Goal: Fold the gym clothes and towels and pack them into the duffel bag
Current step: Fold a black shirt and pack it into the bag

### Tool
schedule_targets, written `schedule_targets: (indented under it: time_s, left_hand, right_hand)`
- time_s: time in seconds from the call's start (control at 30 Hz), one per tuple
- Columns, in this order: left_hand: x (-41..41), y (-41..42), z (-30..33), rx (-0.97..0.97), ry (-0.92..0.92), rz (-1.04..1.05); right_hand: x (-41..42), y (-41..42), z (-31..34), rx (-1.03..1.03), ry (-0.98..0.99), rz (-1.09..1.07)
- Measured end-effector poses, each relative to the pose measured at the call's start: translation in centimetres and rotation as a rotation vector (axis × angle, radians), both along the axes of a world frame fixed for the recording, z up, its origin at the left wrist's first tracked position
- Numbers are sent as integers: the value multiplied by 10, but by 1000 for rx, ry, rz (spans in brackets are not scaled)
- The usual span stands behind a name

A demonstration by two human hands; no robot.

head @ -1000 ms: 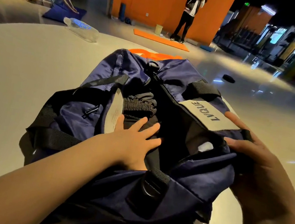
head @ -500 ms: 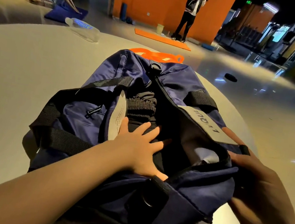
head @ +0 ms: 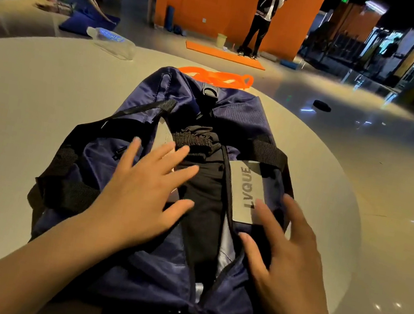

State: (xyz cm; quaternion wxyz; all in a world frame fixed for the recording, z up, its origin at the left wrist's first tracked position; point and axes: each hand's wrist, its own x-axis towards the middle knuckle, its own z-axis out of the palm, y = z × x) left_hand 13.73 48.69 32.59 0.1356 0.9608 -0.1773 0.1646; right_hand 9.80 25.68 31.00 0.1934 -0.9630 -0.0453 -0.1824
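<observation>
A navy duffel bag (head: 160, 264) with black straps and a grey LVQUE label lies lengthwise on the round grey table (head: 17, 103). Its top zip is open, and black clothing with an elastic waistband (head: 202, 145) shows in the gap. My left hand (head: 146, 187) lies flat with spread fingers on the left flap, fingertips at the opening's edge. My right hand (head: 285, 255) rests with straight fingers on the right flap beside the label. Neither hand grips anything.
An orange band (head: 219, 76) lies on the table just beyond the bag's far end. A clear plastic bottle (head: 110, 42) lies on its side at the back left. The table edge curves away on the right. People stand and crouch on the floor far behind.
My left hand came out of the bag's opening onto the left flap. My right hand let go of the bag's right side and now lies flat. The opening has narrowed.
</observation>
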Motion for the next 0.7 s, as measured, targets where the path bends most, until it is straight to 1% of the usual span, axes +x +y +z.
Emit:
schedule_targets:
  time_s: [0.03,0.1,0.13,0.23,0.33,0.47,0.5,0.6,0.63,0.67,0.7]
  left_hand:
    - [-6,6,-6,23,61,8]
    - [-15,17,-20,23,169,10]
    - [-18,21,-24,-3,165,-6]
    - [-24,29,-26,-93,113,-68]
    - [-33,40,-18,-211,52,-82]
    - [-52,66,-5,-329,10,-85]
    - [-56,72,-4,-303,10,-91]
    - [-56,93,-16,-79,8,-32]
    - [-55,100,-18,-32,22,6]
    - [-54,107,-18,-36,30,51]
    - [-52,115,-17,-80,31,99]
  right_hand:
    - [2,2,-1,-35,52,66]
    - [4,6,-6,19,243,143]
    - [5,7,-8,42,304,148]
    - [9,13,-9,58,343,166]
    - [14,26,-10,79,361,155]
    - [28,56,-16,34,286,138]
    - [34,66,-15,42,278,138]
    - [57,97,-14,94,305,193]
    - [67,109,-15,121,317,220]
    - [77,122,-16,162,311,255]
    - [87,135,-18,211,295,297]
